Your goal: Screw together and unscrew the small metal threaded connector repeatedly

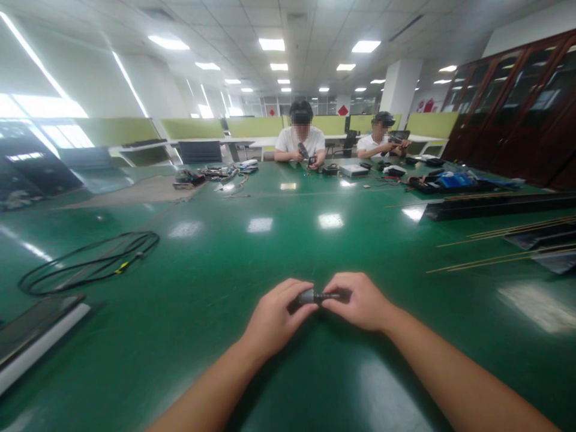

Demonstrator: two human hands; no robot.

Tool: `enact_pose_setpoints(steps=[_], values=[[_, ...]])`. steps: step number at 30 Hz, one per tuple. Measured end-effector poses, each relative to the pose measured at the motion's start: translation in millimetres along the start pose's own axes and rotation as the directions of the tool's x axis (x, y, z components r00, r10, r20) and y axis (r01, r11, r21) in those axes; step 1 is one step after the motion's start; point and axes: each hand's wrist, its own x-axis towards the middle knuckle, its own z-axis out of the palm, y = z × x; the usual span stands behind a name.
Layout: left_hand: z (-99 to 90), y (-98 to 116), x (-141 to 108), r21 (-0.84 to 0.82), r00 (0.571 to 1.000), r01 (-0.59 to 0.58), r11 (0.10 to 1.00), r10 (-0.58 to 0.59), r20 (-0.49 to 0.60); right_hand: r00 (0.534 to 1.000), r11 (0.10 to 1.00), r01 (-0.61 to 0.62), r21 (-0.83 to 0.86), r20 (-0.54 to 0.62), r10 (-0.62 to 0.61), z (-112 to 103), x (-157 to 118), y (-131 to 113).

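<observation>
A small dark cylindrical part (pixel 318 296) with a grey band on its left side lies crosswise between my hands, just above or on the green tabletop; I cannot tell which. My left hand (pixel 281 309) pinches its grey, thicker end between thumb and fingers. From the other side, my right hand (pixel 360 300) is closed around its thinner, dark end. Fingers hide both ends, so its exact kind does not show.
A coiled black cable (pixel 90 264) lies on the green table (pixel 216 252) at left, beside a flat dark panel (pixel 36 330). Thin brass-coloured rods (pixel 490 258) and black channels (pixel 499 206) lie at right. Two people handle items across the table, near scattered electronic parts (pixel 220 172).
</observation>
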Motion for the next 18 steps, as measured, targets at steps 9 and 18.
enact_pose_setpoints(steps=[9,18], values=[[-0.4,-2.0,-1.0,0.003,1.0,0.013,1.0,-0.013,-0.011,1.0,1.0,-0.012,0.009,-0.01,0.012,-2.8,0.3,-1.1],[-0.4,-5.8,-1.4,0.016,1.0,0.025,1.0,-0.025,-0.014,1.0,1.0,-0.005,-0.01,-0.021,0.005,-2.3,-0.6,2.1]])
